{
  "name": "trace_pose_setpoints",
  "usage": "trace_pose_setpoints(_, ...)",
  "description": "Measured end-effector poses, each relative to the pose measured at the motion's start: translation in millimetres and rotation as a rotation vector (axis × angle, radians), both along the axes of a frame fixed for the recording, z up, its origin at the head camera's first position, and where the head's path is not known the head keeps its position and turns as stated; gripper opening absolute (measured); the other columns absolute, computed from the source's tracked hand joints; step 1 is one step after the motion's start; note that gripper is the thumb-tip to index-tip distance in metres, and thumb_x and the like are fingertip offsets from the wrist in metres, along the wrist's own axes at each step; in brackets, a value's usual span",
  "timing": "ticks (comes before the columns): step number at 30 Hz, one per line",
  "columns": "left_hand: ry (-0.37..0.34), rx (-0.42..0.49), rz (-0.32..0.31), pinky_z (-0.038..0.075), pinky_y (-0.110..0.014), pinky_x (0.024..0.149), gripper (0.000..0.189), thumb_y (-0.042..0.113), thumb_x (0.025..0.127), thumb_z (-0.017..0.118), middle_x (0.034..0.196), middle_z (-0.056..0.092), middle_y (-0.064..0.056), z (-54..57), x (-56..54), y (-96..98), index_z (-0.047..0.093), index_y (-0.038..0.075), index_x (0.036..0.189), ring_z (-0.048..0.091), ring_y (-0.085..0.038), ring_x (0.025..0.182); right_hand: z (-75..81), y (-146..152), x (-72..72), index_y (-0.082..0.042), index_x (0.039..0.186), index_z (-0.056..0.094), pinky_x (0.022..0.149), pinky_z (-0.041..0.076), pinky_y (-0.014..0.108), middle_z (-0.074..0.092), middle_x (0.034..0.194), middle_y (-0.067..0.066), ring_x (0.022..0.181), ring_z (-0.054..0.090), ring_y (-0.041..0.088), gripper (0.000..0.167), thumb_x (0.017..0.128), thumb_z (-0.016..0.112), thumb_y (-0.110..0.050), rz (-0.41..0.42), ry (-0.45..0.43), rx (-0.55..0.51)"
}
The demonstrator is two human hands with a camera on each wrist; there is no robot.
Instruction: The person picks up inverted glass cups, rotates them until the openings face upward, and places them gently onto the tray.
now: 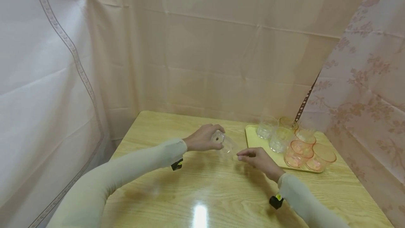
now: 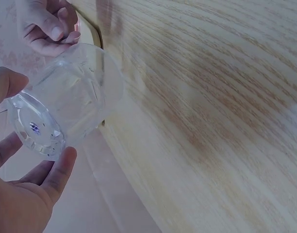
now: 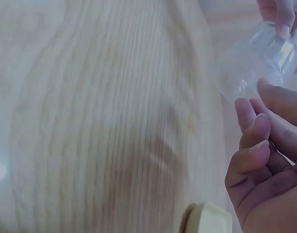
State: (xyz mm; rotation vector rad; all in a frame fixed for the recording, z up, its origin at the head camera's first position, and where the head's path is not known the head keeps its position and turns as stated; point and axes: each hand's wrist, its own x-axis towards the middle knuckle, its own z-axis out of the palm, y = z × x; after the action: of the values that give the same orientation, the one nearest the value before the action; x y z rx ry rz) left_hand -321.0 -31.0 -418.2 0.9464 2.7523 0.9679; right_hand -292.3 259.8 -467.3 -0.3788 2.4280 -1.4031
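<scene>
My left hand (image 1: 204,138) grips a clear drinking glass (image 1: 227,146) by its base end, thumb and fingers spread round it. The glass lies tilted in the air above the table, its base towards the left palm and its mouth pointing right. In the left wrist view a small dark mark shows on the base of the clear glass (image 2: 71,99). Close to the mouth is my right hand (image 1: 261,161), its fingers loosely bent with nothing between them. Whether its fingertips touch the rim, I cannot tell.
On the right of the wooden table (image 1: 158,192) lies a yellow tray (image 1: 252,136). It carries clear glasses (image 1: 280,141) and several orange-tinted glasses (image 1: 297,154), standing close together. Curtains (image 1: 205,52) hang behind the table and at both sides.
</scene>
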Motion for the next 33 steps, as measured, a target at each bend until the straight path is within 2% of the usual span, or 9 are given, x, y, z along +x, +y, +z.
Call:
trace_pose_setpoints(2, -0.022, 0.020, 0.003, 0.052, -0.036, 0.083, 0.056, 0.040, 0.091, 0.076, 0.121, 0.062, 0.000, -0.2, 0.6, 0.3, 0.057, 0.019, 0.139, 0.057, -0.016, 0.105, 1.0, -3, 2.0, 0.000, 0.124, 0.071, 0.055, 0.040, 0.031, 0.057, 0.072, 0.004, 0.056, 0.039, 0.012, 0.045, 0.097, 0.073, -0.036, 0.004, -0.021, -0.023)
trace_pose_setpoints(4, -0.036, 0.040, 0.002, 0.053, -0.034, 0.077, 0.056, 0.040, 0.091, 0.076, 0.115, 0.062, 0.000, -0.4, 0.4, 0.4, 0.057, 0.018, 0.139, 0.058, -0.015, 0.098, 2.2, -6, 3.3, 0.001, 0.123, 0.071, 0.054, 0.038, 0.029, 0.053, 0.068, 0.002, 0.055, 0.037, 0.011, 0.045, 0.098, 0.071, -0.036, -0.006, -0.032, -0.041)
trace_pose_setpoints(8, -0.070, 0.089, -0.011, 0.054, -0.030, 0.066, 0.057, 0.037, 0.091, 0.076, 0.105, 0.062, 0.000, 0.8, 0.5, -0.1, 0.055, 0.013, 0.138, 0.061, -0.015, 0.086, 4.5, -11, 4.5, 0.001, 0.120, 0.072, 0.055, 0.039, 0.029, 0.063, 0.081, 0.008, 0.059, 0.040, 0.012, 0.043, 0.099, 0.069, -0.037, -0.066, -0.041, -0.082)
trace_pose_setpoints(10, -0.086, 0.109, -0.019, 0.055, -0.029, 0.064, 0.058, 0.037, 0.091, 0.077, 0.104, 0.063, 0.000, 1.5, 0.6, -0.2, 0.054, 0.011, 0.137, 0.063, -0.014, 0.085, 5.0, -12, 4.2, 0.001, 0.119, 0.071, 0.056, 0.041, 0.029, 0.064, 0.088, 0.012, 0.062, 0.042, 0.013, 0.044, 0.099, 0.068, -0.039, -0.099, -0.039, -0.107)
trace_pose_setpoints(13, -0.105, 0.124, -0.025, 0.055, -0.028, 0.066, 0.058, 0.036, 0.091, 0.078, 0.105, 0.064, -0.001, 2.7, 1.8, -0.4, 0.053, 0.010, 0.136, 0.064, -0.013, 0.086, 4.0, -12, 2.7, 0.003, 0.120, 0.069, 0.058, 0.042, 0.029, 0.064, 0.092, 0.014, 0.064, 0.044, 0.014, 0.047, 0.099, 0.068, -0.039, -0.122, -0.038, -0.159)
trace_pose_setpoints(20, -0.108, 0.117, -0.039, 0.056, -0.028, 0.070, 0.051, 0.031, 0.091, 0.079, 0.109, 0.063, -0.002, 1.8, 2.2, -2.0, 0.051, 0.013, 0.131, 0.065, -0.013, 0.091, 0.8, -11, -0.1, 0.005, 0.121, 0.067, 0.058, 0.041, 0.027, 0.064, 0.087, 0.010, 0.062, 0.044, 0.013, 0.047, 0.099, 0.069, -0.036, -0.122, -0.029, -0.279)
trace_pose_setpoints(25, -0.104, 0.093, -0.051, 0.055, -0.029, 0.075, 0.054, 0.033, 0.091, 0.079, 0.113, 0.063, -0.002, 0.7, -0.5, -3.5, 0.050, 0.013, 0.132, 0.064, -0.014, 0.096, 2.5, -12, -0.4, 0.006, 0.120, 0.068, 0.059, 0.040, 0.028, 0.062, 0.082, 0.003, 0.062, 0.042, 0.013, 0.047, 0.098, 0.072, -0.034, -0.149, 0.010, -0.293)
trace_pose_setpoints(30, -0.116, 0.082, -0.045, 0.055, -0.030, 0.077, 0.057, 0.034, 0.089, 0.081, 0.117, 0.062, -0.004, -1.7, -1.5, -5.7, 0.050, 0.015, 0.134, 0.064, -0.023, 0.104, 6.8, -15, 0.1, 0.002, 0.115, 0.071, 0.057, 0.040, 0.025, 0.071, 0.095, 0.000, 0.062, 0.042, 0.010, 0.042, 0.095, 0.075, -0.035, -0.195, 0.046, -0.287)
trace_pose_setpoints(33, -0.124, 0.093, -0.037, 0.055, -0.030, 0.078, 0.059, 0.033, 0.088, 0.082, 0.121, 0.063, -0.006, -3.9, -2.3, -5.9, 0.049, 0.015, 0.133, 0.065, -0.026, 0.108, 8.6, -17, 1.6, -0.001, 0.112, 0.074, 0.052, 0.037, 0.023, 0.067, 0.087, 0.001, 0.058, 0.040, 0.008, 0.039, 0.093, 0.077, -0.035, -0.208, 0.088, -0.273)
